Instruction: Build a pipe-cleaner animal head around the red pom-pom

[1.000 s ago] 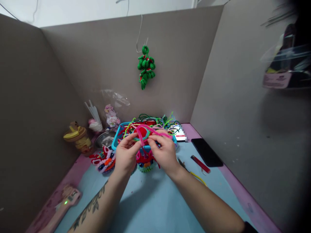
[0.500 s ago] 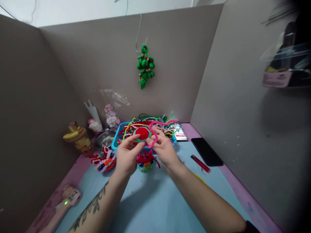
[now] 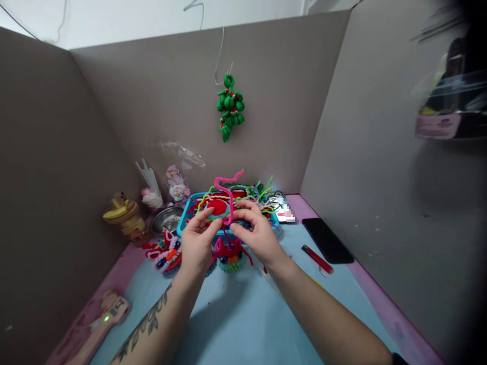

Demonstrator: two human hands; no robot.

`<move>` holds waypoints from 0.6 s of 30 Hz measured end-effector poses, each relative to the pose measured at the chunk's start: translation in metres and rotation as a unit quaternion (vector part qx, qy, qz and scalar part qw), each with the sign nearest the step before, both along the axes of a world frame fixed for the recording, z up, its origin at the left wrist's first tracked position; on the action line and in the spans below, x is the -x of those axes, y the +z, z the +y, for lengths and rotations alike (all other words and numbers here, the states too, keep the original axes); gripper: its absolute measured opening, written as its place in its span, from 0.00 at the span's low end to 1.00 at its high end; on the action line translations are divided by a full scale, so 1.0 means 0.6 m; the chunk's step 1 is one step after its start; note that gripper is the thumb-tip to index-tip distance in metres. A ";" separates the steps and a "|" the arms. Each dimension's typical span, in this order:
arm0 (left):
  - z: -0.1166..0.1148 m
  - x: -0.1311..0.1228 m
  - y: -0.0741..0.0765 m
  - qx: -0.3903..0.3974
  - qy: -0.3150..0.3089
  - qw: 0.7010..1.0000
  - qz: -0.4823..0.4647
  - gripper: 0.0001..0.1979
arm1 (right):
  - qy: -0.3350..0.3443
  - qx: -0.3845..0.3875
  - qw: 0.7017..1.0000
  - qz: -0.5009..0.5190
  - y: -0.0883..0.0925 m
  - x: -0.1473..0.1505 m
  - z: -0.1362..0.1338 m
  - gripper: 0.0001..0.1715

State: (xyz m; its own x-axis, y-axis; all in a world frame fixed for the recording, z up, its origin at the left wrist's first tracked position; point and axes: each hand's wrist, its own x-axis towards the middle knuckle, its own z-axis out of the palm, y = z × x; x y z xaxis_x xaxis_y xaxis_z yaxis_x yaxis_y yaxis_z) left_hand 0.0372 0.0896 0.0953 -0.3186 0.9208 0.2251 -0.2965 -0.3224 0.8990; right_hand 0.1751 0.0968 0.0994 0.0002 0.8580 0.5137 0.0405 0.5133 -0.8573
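My left hand [image 3: 198,241] pinches a round piece [image 3: 218,207] with a red centre and a teal rim. A pink fuzzy stem [image 3: 230,196] rises in a bent shape beside the round piece, its lower end between my hands. My right hand [image 3: 256,233] has its fingers curved near that lower end, with a gap between thumb and fingertips. Behind both hands lies a blue tray [image 3: 183,221] full of coloured fuzzy stems. Two small lion-like heads, one pink and red [image 3: 167,256], one red and green [image 3: 230,256], stand on the table.
A metal bowl [image 3: 167,221] and a brown pot [image 3: 127,220] are at the back left. On the right lie a black phone [image 3: 327,240] and a red cutter [image 3: 317,259]. A pink device [image 3: 110,314] sits front left. A green ornament [image 3: 230,109] hangs above.
The pink stem's free end has swung left and upward. My right hand's fingers have opened from their hold, and the round piece has shifted slightly left.
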 end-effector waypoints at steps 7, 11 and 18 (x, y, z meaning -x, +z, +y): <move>-0.005 -0.005 -0.001 -0.003 0.013 0.999 0.050 0.19 | -0.035 -0.020 0.999 0.002 -0.002 0.012 -0.015 0.01; -0.004 -0.005 0.005 0.013 0.013 0.999 0.028 0.20 | 0.037 -0.003 0.992 0.117 0.002 -0.001 -0.004 0.06; -0.003 -0.007 0.017 0.035 -0.024 0.997 -0.070 0.23 | 0.063 0.046 0.981 0.180 -0.004 -0.008 0.015 0.17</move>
